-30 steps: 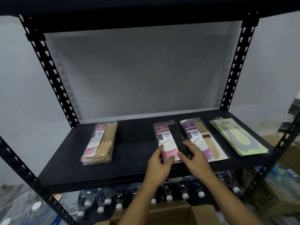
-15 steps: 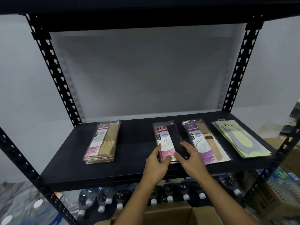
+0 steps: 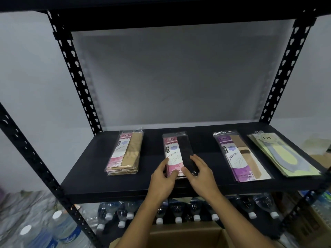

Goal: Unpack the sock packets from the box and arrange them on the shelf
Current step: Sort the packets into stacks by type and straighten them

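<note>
A black metal shelf carries four lots of sock packets. A stack of pink packets with beige socks lies at the left. In the middle lies a pink packet with black socks; my left hand touches its near left edge and my right hand lies on its near right side, fingers fairly straight. A purple packet stack and a pale green packet stack lie to the right. The open cardboard box sits below, between my forearms.
Water bottles with white caps lie in a row on the level under the shelf. More bottles stand at the lower left. Cardboard boxes sit at the lower right. Perforated black uprights frame the shelf; a grey wall stands behind.
Both hands have slid the pink packet with black socks to the left, opening a wider gap from the purple stack. The camera view has also shifted.
</note>
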The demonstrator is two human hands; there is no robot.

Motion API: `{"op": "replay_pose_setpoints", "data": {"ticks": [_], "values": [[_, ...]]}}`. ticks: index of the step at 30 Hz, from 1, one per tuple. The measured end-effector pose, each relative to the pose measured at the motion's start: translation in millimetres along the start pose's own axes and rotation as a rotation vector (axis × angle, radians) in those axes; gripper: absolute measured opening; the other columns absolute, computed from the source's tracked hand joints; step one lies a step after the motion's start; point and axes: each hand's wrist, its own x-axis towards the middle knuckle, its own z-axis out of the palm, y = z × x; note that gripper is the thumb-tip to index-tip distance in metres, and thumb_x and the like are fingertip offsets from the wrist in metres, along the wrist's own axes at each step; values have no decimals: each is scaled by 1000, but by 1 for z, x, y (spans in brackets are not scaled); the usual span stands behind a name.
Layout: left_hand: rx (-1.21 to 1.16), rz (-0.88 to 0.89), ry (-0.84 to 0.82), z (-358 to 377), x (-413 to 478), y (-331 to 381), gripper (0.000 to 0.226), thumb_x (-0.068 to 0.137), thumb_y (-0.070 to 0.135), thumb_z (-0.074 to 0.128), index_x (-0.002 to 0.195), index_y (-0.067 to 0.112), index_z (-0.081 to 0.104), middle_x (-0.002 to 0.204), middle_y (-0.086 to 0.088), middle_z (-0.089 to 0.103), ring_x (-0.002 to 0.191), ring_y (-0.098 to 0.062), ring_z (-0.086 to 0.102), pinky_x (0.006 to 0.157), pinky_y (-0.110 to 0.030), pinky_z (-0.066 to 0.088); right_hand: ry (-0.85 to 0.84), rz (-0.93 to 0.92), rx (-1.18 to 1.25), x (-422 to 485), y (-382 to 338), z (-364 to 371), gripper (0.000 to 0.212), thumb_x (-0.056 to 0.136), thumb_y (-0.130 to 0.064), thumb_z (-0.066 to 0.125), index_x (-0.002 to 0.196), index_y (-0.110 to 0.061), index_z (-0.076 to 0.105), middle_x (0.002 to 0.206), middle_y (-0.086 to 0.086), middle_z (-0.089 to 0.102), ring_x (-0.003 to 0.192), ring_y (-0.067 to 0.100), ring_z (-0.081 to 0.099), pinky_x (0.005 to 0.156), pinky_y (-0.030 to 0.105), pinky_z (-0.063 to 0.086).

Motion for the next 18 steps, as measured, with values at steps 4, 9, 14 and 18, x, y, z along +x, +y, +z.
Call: {"op": "replay_pose_setpoints", "data": {"ticks": [4,9,14,18], "values": [[-2,2,26,-11,5,-3,50,92,15,61,139,23,49,113,15,61,95,13,55,80,-7,43,-6,-11,-7,4,-6,12,63,85,-34,66,140,-13,43,151,1,35,138,13,34,103,16,25],[13,-1,18,-16,9,-3,52,95,18,57,145,20,42,128,11,56,110,1,53,82,-4,37,-17,-9,-14,10,-8,20,65,86,-37,64,142,-14,41,153,1,32,140,14,30,107,20,24],[52,-1,6,-19,20,-3,54,96,21,53,148,22,38,138,9,52,116,-1,49,95,-17,35,-30,-8,-34,19,-8,26,65,88,-37,62,143,-13,38,155,1,28,142,14,27,107,20,23],[82,-16,5,-21,33,-2,56,96,23,52,150,19,36,147,3,48,129,-8,47,103,-20,34,-31,-3,-48,29,-12,30,65,88,-36,61,144,-12,37,155,3,27,142,16,26,109,22,22]]}}
